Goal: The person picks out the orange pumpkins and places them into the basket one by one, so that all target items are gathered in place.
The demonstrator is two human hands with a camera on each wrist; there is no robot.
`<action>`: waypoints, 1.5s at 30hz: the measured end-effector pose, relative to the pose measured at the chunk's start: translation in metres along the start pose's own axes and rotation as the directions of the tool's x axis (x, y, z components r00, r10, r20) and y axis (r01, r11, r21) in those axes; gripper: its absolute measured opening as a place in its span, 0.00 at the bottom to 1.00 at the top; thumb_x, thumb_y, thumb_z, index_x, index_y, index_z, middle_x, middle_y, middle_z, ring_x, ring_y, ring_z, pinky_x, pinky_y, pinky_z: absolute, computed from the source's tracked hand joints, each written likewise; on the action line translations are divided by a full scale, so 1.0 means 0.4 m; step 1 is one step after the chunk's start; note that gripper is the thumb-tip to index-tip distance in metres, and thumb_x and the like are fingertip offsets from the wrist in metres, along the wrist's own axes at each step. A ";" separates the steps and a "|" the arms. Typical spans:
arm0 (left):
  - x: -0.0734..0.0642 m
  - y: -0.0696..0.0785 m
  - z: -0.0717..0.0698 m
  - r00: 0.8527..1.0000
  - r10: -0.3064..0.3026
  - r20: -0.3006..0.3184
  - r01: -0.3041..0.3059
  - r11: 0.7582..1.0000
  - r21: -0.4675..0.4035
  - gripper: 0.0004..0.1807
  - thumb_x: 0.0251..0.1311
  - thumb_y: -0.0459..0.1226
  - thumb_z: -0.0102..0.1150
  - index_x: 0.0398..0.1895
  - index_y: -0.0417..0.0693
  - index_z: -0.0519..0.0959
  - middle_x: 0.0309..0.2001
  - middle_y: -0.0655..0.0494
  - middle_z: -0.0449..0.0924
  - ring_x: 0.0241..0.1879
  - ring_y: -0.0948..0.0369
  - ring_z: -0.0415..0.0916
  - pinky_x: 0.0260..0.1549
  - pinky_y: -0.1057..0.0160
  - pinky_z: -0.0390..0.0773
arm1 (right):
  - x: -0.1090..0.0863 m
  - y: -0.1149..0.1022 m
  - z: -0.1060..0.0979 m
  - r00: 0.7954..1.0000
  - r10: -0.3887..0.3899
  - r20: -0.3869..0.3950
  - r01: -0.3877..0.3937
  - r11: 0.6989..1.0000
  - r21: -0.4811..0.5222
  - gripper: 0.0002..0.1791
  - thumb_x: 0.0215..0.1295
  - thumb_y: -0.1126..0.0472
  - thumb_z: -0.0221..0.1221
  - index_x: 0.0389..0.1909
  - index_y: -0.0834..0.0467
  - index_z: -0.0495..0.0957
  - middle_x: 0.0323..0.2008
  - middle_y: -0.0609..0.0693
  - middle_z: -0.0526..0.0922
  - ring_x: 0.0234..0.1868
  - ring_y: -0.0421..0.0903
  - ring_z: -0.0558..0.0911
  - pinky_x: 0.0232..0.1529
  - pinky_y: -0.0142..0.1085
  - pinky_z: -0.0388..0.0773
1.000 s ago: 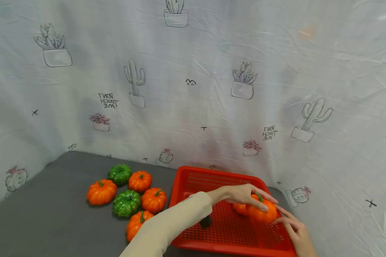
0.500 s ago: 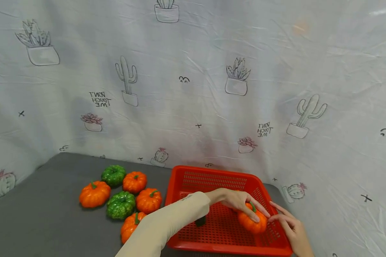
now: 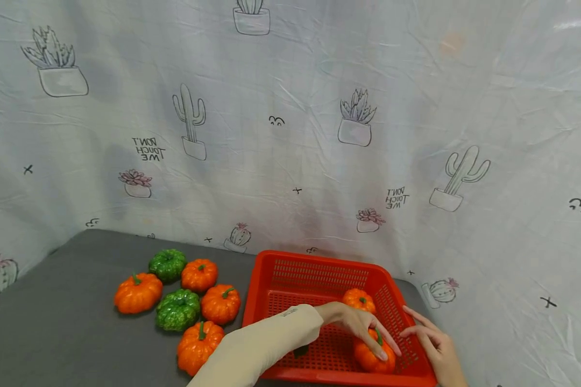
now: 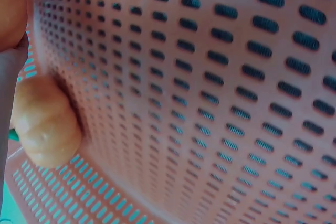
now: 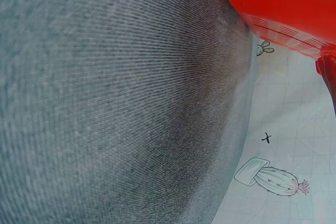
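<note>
My left hand [image 3: 360, 324] reaches down into a red plastic basket [image 3: 319, 258] and holds an orange pumpkin [image 3: 370, 361] with a green stem, low near the front right corner. Thumb and fingers lie on its top and sides. Behind it in the basket sits another orange pumpkin [image 3: 358, 299], also seen in the left wrist view as a pale orange pumpkin [image 4: 46, 124]. At the basket's right side my right hand [image 3: 438, 344] grips the rim, one digit over its inner side. Only a fingertip of it [image 5: 328, 69] shows in the right wrist view.
Left of the basket, on the grey tabletop [image 3: 77, 322], stand several pumpkins: orange ones, such as the front orange pumpkin [image 3: 198, 349], and two green pumpkins [image 3: 178, 310]. A white curtain [image 3: 271, 172] printed with potted cacti hangs behind and at both sides.
The left hand has lowered the orange pumpkin toward the basket's front right, uncovering the pumpkin behind it. My right hand stays at the rim. The head view has shifted slightly to the right.
</note>
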State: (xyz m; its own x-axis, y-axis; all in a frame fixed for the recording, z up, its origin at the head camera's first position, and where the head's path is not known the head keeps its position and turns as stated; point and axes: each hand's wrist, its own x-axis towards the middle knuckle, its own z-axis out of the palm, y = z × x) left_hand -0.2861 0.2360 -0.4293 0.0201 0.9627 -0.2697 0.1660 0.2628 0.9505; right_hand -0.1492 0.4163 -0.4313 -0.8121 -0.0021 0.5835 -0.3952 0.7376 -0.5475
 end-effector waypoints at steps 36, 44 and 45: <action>-0.006 0.008 -0.029 0.988 -0.050 0.143 0.010 0.963 0.268 0.37 0.55 0.20 0.60 0.70 0.48 0.65 0.68 0.70 0.61 0.63 0.79 0.54 0.62 0.72 0.55 | 0.008 -0.006 -0.003 0.995 0.089 0.038 -0.090 0.996 0.025 0.20 0.75 0.67 0.44 0.30 0.56 0.84 0.58 0.51 0.77 0.55 0.23 0.71 0.46 0.16 0.69; 0.001 0.019 -0.021 0.991 -0.059 0.123 0.016 0.944 0.330 0.37 0.53 0.21 0.63 0.68 0.48 0.68 0.66 0.70 0.64 0.62 0.79 0.55 0.61 0.74 0.55 | 0.001 0.003 -0.004 0.996 0.082 0.042 -0.083 0.996 0.032 0.20 0.74 0.68 0.44 0.30 0.56 0.84 0.58 0.50 0.77 0.55 0.23 0.70 0.46 0.16 0.69; 0.001 0.021 -0.019 0.992 -0.060 0.115 0.019 0.944 0.331 0.37 0.53 0.21 0.63 0.68 0.48 0.68 0.66 0.70 0.64 0.62 0.79 0.55 0.61 0.74 0.55 | 0.001 0.005 -0.004 0.997 0.072 0.039 -0.073 0.997 0.032 0.20 0.74 0.69 0.45 0.30 0.56 0.84 0.57 0.52 0.78 0.56 0.24 0.71 0.47 0.16 0.68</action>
State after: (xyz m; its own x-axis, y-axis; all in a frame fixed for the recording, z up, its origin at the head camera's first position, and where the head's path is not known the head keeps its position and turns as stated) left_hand -0.2923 0.2391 -0.4203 0.1228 0.9314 -0.3426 0.4832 0.2455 0.8404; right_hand -0.1496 0.4187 -0.4313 -0.8548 0.0246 0.5184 -0.3482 0.7135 -0.6080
